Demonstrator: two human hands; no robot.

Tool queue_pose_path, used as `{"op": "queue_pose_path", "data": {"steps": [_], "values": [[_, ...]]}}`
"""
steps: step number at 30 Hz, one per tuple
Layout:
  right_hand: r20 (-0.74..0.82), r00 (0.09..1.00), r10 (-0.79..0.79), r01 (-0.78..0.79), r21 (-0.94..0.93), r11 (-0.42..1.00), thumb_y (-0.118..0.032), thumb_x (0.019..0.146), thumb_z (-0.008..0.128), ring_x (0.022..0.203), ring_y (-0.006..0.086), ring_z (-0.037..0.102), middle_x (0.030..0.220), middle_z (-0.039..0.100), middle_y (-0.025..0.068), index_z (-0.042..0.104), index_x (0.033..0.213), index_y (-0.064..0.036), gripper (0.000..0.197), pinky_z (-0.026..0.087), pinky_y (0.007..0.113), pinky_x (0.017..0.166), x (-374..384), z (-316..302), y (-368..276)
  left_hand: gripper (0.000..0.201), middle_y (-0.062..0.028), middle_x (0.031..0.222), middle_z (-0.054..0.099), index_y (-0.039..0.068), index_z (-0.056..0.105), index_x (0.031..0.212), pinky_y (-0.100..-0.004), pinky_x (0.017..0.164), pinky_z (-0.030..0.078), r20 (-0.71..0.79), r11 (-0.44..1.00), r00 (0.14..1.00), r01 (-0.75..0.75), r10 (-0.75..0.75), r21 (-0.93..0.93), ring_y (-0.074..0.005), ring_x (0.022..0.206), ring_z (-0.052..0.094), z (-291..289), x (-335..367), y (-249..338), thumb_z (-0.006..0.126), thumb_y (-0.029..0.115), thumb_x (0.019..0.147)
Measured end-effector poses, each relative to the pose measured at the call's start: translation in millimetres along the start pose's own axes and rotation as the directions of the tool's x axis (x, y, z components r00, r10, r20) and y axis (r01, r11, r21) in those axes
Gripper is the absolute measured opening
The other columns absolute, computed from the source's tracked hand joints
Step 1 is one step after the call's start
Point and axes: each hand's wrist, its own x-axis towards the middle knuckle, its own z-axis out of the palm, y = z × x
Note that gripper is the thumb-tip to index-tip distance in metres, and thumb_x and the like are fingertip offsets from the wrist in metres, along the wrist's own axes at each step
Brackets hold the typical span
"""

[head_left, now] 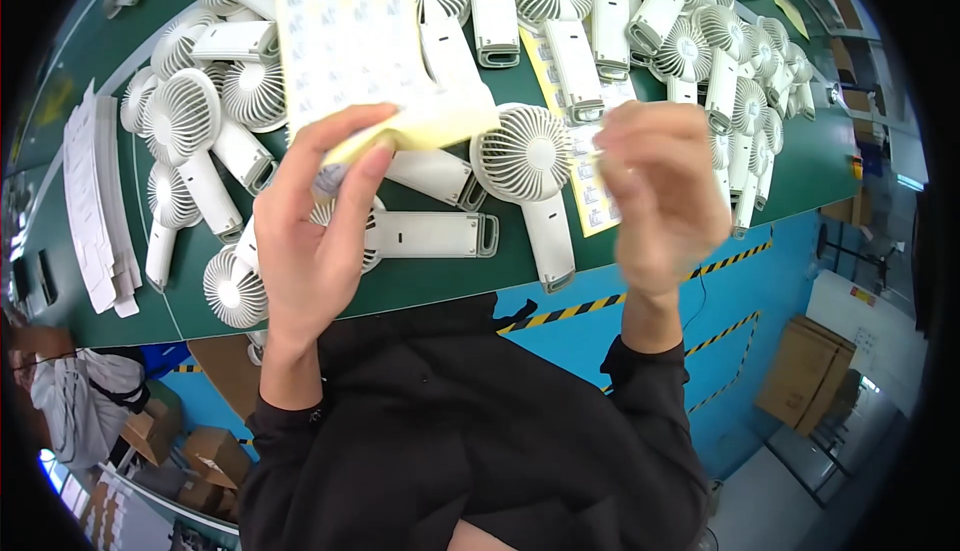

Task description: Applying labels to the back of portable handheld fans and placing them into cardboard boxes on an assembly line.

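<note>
My left hand (pixel 318 211) pinches the lower edge of a sheet of labels (pixel 350 41) between thumb and fingers. The sheet is white with yellow backing, stands up over the table and curls at its lower right corner. To its right, my right hand (pixel 668 186) is raised and blurred, its fingers drawn together; whatever they hold is too smeared to make out. A white handheld fan (pixel 548 216) lies between my hands, handle toward me. Another fan handle (pixel 430 235) points right, just beside my left hand, which partly hides its head.
Many white handheld fans (pixel 685 51) crowd the green table (pixel 420 286). A second label sheet (pixel 598 201) lies partly under the fans and behind my right hand. Long white folded card pieces (pixel 100 201) are stacked at the left. Cardboard boxes (pixel 808 371) stand on the floor.
</note>
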Motion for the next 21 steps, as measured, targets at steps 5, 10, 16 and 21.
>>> {"op": "queue_pose_path", "data": {"steps": [5, 10, 16, 21], "values": [[0.172, 0.923, 0.345, -0.365, 0.103, 0.925, 0.01, 0.085, 0.061, 0.095, 0.0172, 0.056, 0.102, 0.059, 0.0125, 0.062, 0.097, 0.0066, 0.012, 0.046, 0.028, 0.082, -18, -14, 32, 0.05, -0.0179, 0.109, 0.064, 0.005, 0.05, 0.129, -0.0384, 0.082, 0.048, 0.094, 0.922, 0.953, -0.302, 0.287, 0.243, -0.0362, 0.096, 0.061, 39, 8, -8, 0.071, 0.008, 0.084], [0.154, 0.865, 0.477, -0.496, 0.128, 0.859, 0.008, 0.087, 0.063, 0.092, 0.0135, 0.057, 0.102, 0.059, 0.0097, 0.063, 0.096, 0.006, 0.01, 0.047, 0.025, 0.079, -41, -16, 32, 0.058, -0.0214, 0.113, 0.062, 0.009, 0.042, 0.137, -0.0415, 0.082, 0.049, 0.272, 0.938, 0.948, -0.234, 0.162, 0.256, -0.0401, 0.1, 0.06, 69, 8, -10, 0.07, 0.011, 0.086], [0.113, 0.834, 0.54, -0.545, 0.018, 0.838, 0.007, 0.085, 0.065, 0.088, 0.0115, 0.057, 0.102, 0.059, 0.0094, 0.064, 0.096, 0.0053, 0.011, 0.047, 0.024, 0.076, -45, -24, 28, 0.051, -0.0226, 0.102, 0.066, 0.01, 0.043, 0.134, -0.0406, 0.072, 0.05, 0.309, 0.972, 0.951, -0.09, 0.019, 0.218, -0.0403, 0.087, 0.065, 82, 11, -13, 0.067, 0.01, 0.088], [0.131, 0.832, 0.539, -0.524, -0.135, 0.841, 0.005, 0.083, 0.069, 0.079, 0.0091, 0.051, 0.098, 0.061, 0.0076, 0.066, 0.094, 0.0027, 0.011, 0.043, 0.022, 0.07, -43, -22, 29, 0.051, -0.0218, 0.104, 0.066, 0.011, 0.043, 0.133, -0.039, 0.073, 0.051, 0.32, 0.982, 0.946, -0.011, -0.05, 0.186, -0.0381, 0.088, 0.067, 82, 10, -14, 0.068, 0.009, 0.088]]}}
